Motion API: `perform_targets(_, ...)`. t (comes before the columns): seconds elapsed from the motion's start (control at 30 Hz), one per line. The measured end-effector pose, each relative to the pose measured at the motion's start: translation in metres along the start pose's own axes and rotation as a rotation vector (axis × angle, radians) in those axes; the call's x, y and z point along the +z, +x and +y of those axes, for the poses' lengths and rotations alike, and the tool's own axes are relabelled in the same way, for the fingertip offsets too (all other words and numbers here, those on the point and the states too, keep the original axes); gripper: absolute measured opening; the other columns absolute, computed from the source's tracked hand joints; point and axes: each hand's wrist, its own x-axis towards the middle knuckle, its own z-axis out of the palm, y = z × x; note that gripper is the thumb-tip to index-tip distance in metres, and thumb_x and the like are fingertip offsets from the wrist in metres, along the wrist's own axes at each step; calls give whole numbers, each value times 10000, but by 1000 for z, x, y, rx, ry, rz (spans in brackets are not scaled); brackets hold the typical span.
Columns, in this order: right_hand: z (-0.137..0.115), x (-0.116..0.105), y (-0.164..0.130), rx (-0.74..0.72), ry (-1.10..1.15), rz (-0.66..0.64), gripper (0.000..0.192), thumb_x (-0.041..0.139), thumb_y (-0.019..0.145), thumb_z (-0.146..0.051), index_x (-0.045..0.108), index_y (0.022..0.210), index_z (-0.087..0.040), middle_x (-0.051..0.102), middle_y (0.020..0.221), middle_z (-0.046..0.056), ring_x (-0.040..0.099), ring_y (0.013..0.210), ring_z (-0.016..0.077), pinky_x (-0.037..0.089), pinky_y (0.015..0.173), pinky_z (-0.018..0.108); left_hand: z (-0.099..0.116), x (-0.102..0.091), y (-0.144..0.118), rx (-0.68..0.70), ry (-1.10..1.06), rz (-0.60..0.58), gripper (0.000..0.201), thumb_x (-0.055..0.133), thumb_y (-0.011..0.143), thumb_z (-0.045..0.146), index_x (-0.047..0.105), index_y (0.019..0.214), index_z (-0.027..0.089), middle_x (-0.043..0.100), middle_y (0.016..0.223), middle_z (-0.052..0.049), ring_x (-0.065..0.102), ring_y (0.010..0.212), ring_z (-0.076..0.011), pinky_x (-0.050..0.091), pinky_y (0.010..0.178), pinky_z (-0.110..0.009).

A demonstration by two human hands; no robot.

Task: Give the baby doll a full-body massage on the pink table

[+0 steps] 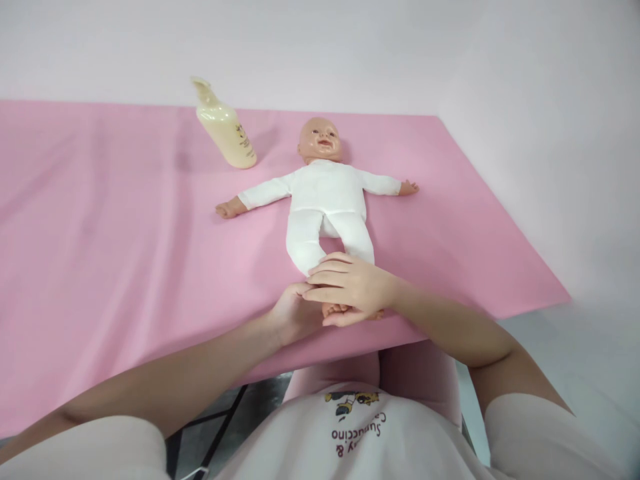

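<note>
A baby doll [325,193] in a white bodysuit lies on its back on the pink cloth [100,233], arms spread, head toward the wall. My right hand [350,287] lies over the doll's feet at the near table edge, fingers curled around them. My left hand [295,310] is tucked under the right one, touching the same feet. The doll's feet are mostly hidden by my hands.
A cream pump bottle [227,130] stands tilted at the back, left of the doll's head. The pink cloth covers the table up to the white wall [525,100] at the back and right. The near table edge runs just under my hands.
</note>
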Motion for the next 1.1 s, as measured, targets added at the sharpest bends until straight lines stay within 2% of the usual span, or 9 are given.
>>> perform_targets(0.1,0,0,0,10,5,-19,432,473,949,-449,609,1228,-149,650,1149,111,519,1169,222,389,1046,427,0,1,0,-1,-2,33,309,492,633,141,724,833,97,712,784,-65,666,834,-235,488,777,-318)
perform_targets(0.3,-1,-1,1,15,7,-42,432,474,949,-443,600,1243,-153,647,1156,112,518,1170,222,387,1048,432,1,0,0,-7,2,25,311,501,608,151,712,831,97,709,773,-85,664,789,-218,493,761,-313)
perform_targets(0.43,-1,-1,1,22,-10,-56,410,458,962,-416,598,1249,-158,643,1177,106,506,1192,220,376,1061,421,3,13,-4,5,43,54,357,433,644,137,703,875,99,719,796,-67,670,825,-218,472,792,-317)
perform_targets(0.57,-1,-2,1,35,-11,-74,380,435,976,-376,601,1247,-167,641,1193,96,510,1192,216,372,1066,416,4,20,-5,12,92,-13,416,388,675,135,698,951,118,716,809,-46,669,946,-247,449,874,-352)
perform_targets(0.63,0,-2,1,35,5,-76,399,452,968,-413,601,1247,-169,643,1185,102,511,1192,218,375,1062,424,3,17,-4,15,73,-18,393,407,661,142,703,919,120,723,822,-51,669,952,-253,453,893,-365)
perform_targets(0.77,2,-2,1,20,43,-54,519,502,919,-546,604,1245,-154,650,1161,117,522,1176,226,380,1053,426,0,3,0,-8,-35,63,327,516,577,171,703,840,117,735,922,-86,663,950,-259,480,904,-373)
perform_targets(0.87,2,-2,1,15,38,-27,505,505,923,-533,611,1239,-154,653,1161,111,531,1167,224,383,1050,414,-1,-3,3,-22,-78,84,330,554,547,160,696,843,125,726,990,-101,653,1003,-268,484,934,-382)
perform_targets(1.0,2,-2,1,19,22,-43,499,516,924,-521,596,1256,-157,644,1175,119,519,1183,226,378,1053,426,-1,0,3,-8,-104,72,361,561,552,150,692,888,126,717,1031,-110,639,1063,-285,492,947,-402)
perform_targets(1.1,1,-2,1,20,22,-64,514,524,918,-529,587,1265,-155,638,1185,124,508,1200,229,371,1063,434,0,7,2,13,-112,98,364,545,568,121,684,903,134,716,1020,-93,630,1094,-266,485,972,-385)
